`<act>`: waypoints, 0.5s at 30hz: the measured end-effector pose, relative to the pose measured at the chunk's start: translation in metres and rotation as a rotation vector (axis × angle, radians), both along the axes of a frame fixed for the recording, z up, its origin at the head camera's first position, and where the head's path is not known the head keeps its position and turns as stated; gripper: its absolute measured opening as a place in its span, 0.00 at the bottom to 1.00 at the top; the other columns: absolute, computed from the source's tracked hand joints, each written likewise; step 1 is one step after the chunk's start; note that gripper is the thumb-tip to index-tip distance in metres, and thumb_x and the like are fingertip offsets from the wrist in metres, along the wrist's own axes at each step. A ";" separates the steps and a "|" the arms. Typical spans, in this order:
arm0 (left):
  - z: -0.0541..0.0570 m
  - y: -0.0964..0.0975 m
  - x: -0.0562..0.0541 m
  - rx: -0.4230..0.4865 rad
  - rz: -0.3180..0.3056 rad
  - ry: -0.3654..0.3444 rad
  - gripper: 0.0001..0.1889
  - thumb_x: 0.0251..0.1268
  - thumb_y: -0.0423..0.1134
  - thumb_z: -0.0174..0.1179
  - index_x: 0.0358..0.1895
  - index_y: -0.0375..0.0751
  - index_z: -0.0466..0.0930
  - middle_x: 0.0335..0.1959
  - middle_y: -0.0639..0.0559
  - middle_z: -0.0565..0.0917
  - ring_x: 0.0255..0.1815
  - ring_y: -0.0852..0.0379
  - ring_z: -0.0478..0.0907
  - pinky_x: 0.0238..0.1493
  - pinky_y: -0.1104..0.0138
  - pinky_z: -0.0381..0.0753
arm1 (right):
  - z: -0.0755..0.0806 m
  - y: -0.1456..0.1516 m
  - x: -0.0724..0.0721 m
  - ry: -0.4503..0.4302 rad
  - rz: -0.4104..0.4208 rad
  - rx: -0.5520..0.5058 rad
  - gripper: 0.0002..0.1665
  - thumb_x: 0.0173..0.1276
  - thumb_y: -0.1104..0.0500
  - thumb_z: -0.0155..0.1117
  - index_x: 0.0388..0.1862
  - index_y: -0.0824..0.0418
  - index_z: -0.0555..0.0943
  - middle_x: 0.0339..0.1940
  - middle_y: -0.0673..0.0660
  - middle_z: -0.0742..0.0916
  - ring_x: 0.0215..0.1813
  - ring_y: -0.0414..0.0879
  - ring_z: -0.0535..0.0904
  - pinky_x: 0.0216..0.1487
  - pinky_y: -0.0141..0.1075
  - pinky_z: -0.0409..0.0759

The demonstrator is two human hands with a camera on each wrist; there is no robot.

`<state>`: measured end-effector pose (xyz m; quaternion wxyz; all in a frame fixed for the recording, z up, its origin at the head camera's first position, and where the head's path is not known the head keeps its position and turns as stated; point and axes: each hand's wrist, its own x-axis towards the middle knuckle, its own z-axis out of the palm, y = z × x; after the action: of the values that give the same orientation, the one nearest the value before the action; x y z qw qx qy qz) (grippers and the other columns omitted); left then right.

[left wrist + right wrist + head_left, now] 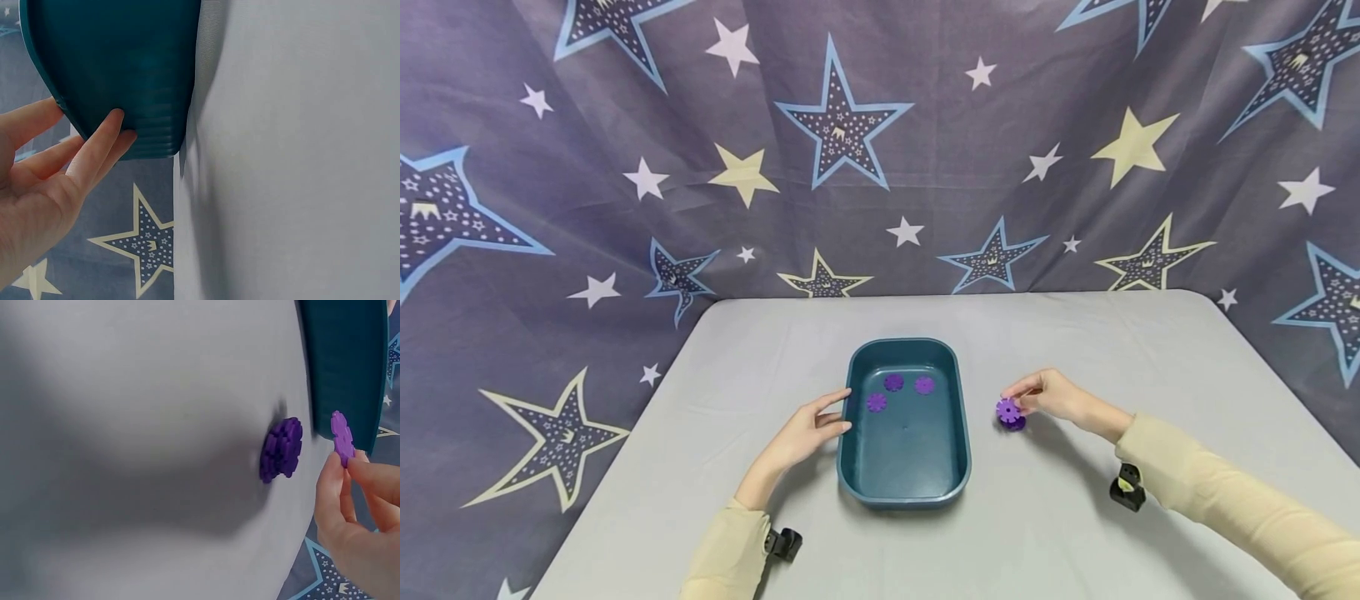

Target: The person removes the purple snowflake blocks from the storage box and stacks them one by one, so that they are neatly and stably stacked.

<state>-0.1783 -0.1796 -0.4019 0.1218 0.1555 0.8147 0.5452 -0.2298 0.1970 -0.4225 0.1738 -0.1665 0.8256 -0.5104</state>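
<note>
A deep teal plastic tray (pixel 904 467) sits mid-table. Three purple notched discs (pixel 893 382) lie flat on its floor, in the far half. Against the tray's left wall and rim rest the fingertips of my left hand (pixel 793 437), its fingers fairly straight, as the left wrist view also shows. To the right of the tray, my right hand (pixel 1060 396) pinches one lighter purple notched disc (pixel 341 439) by its edge between thumb and fingertips. Just below that disc, a small stack of darker purple discs (pixel 281 450) lies on the table, apart from the fingers.
A pale grey cloth (pixel 760 367) covers the table. Behind and at both sides hangs a dark curtain (pixel 925 167) printed with stars. Each sleeve carries a small black camera (pixel 1127 487) near the wrist.
</note>
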 end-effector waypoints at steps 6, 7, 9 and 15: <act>0.000 0.000 0.000 0.001 0.000 -0.007 0.27 0.59 0.26 0.52 0.63 0.26 0.57 0.64 0.31 0.56 0.57 0.36 0.65 0.55 0.54 0.68 | -0.004 0.000 -0.001 0.004 0.008 0.007 0.15 0.55 0.76 0.50 0.42 0.82 0.75 0.38 0.72 0.82 0.34 0.48 0.82 0.38 0.37 0.80; 0.000 0.000 0.000 0.000 0.002 -0.008 0.27 0.59 0.26 0.52 0.63 0.26 0.57 0.64 0.31 0.56 0.57 0.36 0.65 0.55 0.54 0.68 | -0.004 0.000 -0.001 0.007 0.010 0.008 0.15 0.55 0.76 0.50 0.42 0.82 0.75 0.38 0.72 0.82 0.34 0.48 0.82 0.38 0.37 0.80; 0.000 0.001 0.000 -0.003 0.003 -0.008 0.27 0.59 0.26 0.52 0.63 0.26 0.57 0.64 0.31 0.56 0.57 0.36 0.65 0.55 0.54 0.68 | -0.005 0.000 -0.001 0.002 0.006 0.006 0.15 0.55 0.76 0.50 0.42 0.82 0.75 0.38 0.72 0.82 0.35 0.49 0.81 0.38 0.37 0.80; 0.000 0.001 0.001 0.000 0.006 -0.008 0.27 0.59 0.26 0.52 0.62 0.26 0.57 0.64 0.31 0.57 0.57 0.36 0.65 0.55 0.54 0.68 | -0.005 0.000 -0.001 -0.002 -0.002 0.024 0.15 0.55 0.76 0.50 0.42 0.82 0.75 0.38 0.72 0.81 0.36 0.54 0.81 0.39 0.40 0.80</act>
<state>-0.1777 -0.1790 -0.4018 0.1234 0.1508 0.8148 0.5461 -0.2303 0.1973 -0.4279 0.1762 -0.1630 0.8316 -0.5008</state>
